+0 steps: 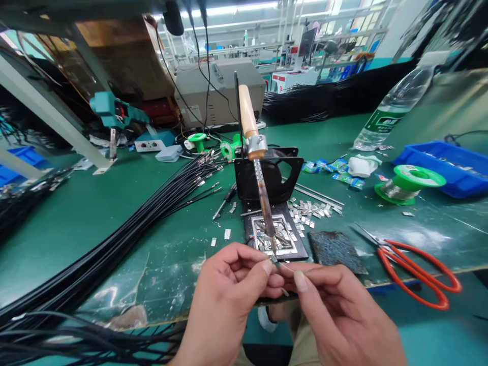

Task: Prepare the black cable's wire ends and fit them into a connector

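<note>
A small metal connector [273, 258] sits just below the tip of the soldering iron [262, 190]; whether they touch I cannot tell. The left hand [232, 295] has its thumb and fingers closed on the connector, while the right hand [339, 300] pinches a thin solder wire [286, 267] near it. Behind lie loose metal pieces [310, 210] on the green tabletop [95, 193]. To the right are a dark scouring pad [336, 251], orange-handled scissors [414, 269] and a green solder spool [409, 180]; black cables [141, 226] stretch along the left.
</note>
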A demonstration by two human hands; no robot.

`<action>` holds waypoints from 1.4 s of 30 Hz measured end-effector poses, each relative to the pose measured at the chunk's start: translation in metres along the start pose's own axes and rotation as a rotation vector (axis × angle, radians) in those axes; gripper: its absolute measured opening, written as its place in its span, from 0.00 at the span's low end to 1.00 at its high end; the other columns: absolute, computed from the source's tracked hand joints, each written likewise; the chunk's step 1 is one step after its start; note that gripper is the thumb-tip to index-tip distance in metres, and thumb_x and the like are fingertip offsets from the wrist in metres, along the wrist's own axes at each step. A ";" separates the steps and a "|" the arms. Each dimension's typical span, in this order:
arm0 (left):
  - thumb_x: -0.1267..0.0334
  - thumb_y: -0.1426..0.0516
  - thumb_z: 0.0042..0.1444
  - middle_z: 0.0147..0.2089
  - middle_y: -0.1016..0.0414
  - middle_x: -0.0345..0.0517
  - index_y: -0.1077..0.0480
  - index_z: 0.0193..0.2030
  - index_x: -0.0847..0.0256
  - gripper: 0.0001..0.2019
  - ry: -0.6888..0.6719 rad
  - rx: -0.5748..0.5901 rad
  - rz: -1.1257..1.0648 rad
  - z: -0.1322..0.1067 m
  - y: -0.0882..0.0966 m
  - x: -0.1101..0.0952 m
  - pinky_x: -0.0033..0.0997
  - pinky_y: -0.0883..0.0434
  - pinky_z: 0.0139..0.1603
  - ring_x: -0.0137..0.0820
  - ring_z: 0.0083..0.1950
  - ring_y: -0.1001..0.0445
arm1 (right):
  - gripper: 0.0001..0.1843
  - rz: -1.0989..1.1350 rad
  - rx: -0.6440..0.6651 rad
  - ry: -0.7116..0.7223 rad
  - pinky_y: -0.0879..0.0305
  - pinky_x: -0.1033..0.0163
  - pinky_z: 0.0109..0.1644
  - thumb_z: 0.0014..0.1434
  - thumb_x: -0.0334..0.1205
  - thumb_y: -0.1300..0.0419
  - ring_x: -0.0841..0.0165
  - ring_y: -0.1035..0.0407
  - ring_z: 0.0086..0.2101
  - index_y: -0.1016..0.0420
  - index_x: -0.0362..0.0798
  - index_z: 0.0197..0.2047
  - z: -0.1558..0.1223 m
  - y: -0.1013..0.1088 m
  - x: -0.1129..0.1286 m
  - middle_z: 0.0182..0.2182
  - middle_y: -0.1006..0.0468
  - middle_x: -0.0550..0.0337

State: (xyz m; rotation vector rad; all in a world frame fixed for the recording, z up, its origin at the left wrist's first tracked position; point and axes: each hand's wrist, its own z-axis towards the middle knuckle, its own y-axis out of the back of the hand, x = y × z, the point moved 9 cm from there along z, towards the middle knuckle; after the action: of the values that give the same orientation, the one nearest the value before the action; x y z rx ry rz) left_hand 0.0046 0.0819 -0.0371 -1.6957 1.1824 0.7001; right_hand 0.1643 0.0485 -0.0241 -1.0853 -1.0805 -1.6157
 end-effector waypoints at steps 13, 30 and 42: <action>0.67 0.28 0.50 0.27 0.15 0.44 0.20 0.30 0.64 0.06 -0.035 -0.020 0.024 0.000 0.001 -0.003 0.22 0.19 0.35 0.28 0.28 0.17 | 0.06 -0.014 -0.071 0.006 0.17 0.69 0.35 0.68 0.39 0.37 0.67 0.15 0.31 0.21 0.53 0.37 0.002 -0.003 0.005 0.35 0.11 0.60; 0.67 0.29 0.52 0.27 0.15 0.44 0.20 0.31 0.63 0.05 -0.046 -0.011 0.031 0.001 0.000 -0.005 0.22 0.19 0.36 0.28 0.29 0.17 | 0.06 0.003 -0.048 0.040 0.18 0.70 0.35 0.68 0.37 0.37 0.68 0.16 0.31 0.22 0.54 0.37 0.006 -0.004 0.010 0.37 0.11 0.63; 0.67 0.29 0.54 0.28 0.15 0.44 0.20 0.31 0.63 0.05 -0.053 0.000 0.046 0.000 -0.001 -0.006 0.23 0.19 0.37 0.29 0.30 0.17 | 0.06 0.068 -0.042 0.027 0.17 0.68 0.37 0.69 0.36 0.38 0.67 0.15 0.33 0.22 0.55 0.38 0.004 -0.007 0.007 0.37 0.12 0.61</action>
State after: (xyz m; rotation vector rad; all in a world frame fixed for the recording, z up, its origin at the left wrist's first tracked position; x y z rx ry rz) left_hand 0.0034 0.0845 -0.0323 -1.6438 1.1877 0.7691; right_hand 0.1573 0.0528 -0.0177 -1.1135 -0.9858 -1.6005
